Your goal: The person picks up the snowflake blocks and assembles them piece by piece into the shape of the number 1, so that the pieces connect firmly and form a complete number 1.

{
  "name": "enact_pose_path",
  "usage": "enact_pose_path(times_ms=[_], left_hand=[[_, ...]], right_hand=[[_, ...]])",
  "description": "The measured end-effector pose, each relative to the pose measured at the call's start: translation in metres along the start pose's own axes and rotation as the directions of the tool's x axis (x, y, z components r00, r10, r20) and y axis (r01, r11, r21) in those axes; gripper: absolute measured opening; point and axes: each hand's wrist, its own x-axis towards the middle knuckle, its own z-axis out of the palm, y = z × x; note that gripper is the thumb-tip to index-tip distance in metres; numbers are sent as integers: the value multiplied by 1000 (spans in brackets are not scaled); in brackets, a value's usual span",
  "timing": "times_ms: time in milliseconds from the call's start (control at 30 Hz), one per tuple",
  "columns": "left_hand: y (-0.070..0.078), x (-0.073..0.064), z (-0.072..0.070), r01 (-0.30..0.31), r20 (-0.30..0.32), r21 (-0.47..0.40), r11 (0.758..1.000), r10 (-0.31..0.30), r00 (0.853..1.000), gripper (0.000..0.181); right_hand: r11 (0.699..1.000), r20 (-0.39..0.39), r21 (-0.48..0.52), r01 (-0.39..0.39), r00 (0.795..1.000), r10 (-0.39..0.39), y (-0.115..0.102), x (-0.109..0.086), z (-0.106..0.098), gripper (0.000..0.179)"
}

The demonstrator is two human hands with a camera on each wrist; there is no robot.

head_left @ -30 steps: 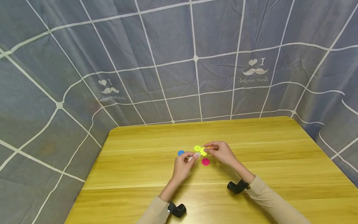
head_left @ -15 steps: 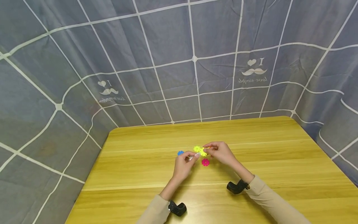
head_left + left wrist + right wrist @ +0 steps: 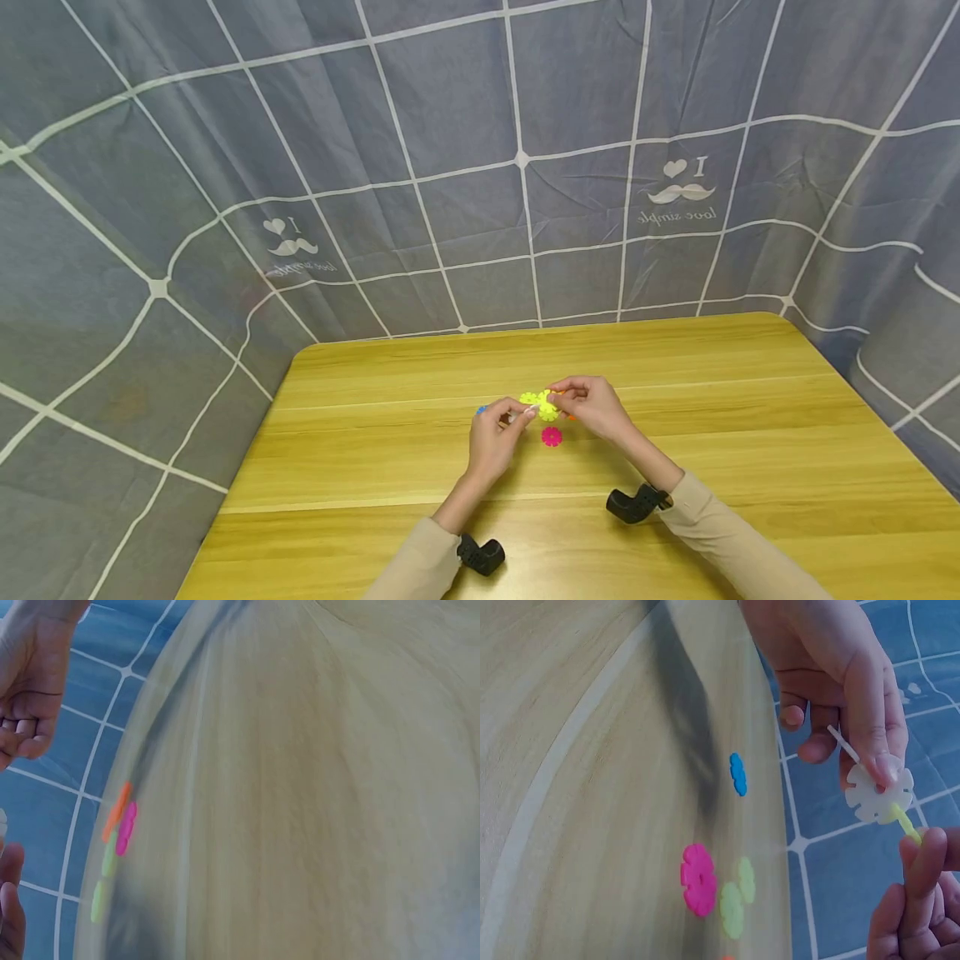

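- Blue flower-shaped plastic disc (image 3: 738, 774) lies on the wood-grain table (image 3: 337, 467); it is near the left hand, whose knuckles could knock it aside;
- Left hand (image 3: 492, 437) pinches a translucent white flower-shaped plastic disc (image 3: 861, 792) above the table; a 2nd white plastic piece (image 3: 841, 741) shows edge-on there, joined or not I cannot tell; slick plastic could twist out of so thin a grip;
- Between the 2 hands, a yellow notched plastic piece (image 3: 904, 822) meets the white disc's rim edge-on; misaligned slots could make a push skew or pop that joint;
- Below, 2 pale yellow-green flower-shaped plastic discs (image 3: 732, 910) and 1 bright pink flower-shaped plastic disc (image 3: 697, 881) lie on the table; a dropped piece could scatter them;
- Orange plastic (image 3: 121, 799), 1 disc or 2, lies beside the pink;
- Right hand (image 3: 597, 407) narrowly pinches the yellow piece; pushing too hard could bend it;
- Containers: none shows; a loose piece could slide unchecked.
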Motion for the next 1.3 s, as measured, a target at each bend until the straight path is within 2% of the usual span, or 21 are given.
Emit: enact_pose_path(times_ms=[200, 467, 900, 1100, 1300], left_hand=[[0, 1, 4, -32, -28, 34, 999, 33, 999, 14], [5, 2, 9, 11, -60, 25, 1000, -10, 998, 15], [7, -2, 7, 22, -17, 38, 999, -22, 1000, 20], [4, -4, 4, 66, -1, 38, 997, -66, 998, 20], [-1, -8, -2, 111, 15, 22, 994, -111, 994, 22]], right_hand=[[999, -19, -31, 23, 1000, -23, -4, -2, -1, 21], [999, -16, -41, 16, 1000, -17, -9, -2, -4, 22], [998, 87, 71, 2, 996, -8, 3, 0, -10, 31], [998, 129, 68, 11, 991, -20, 5, 1, -12, 33], [998, 128, 53, 21, 991, -28, 8, 2, -12, 32]])
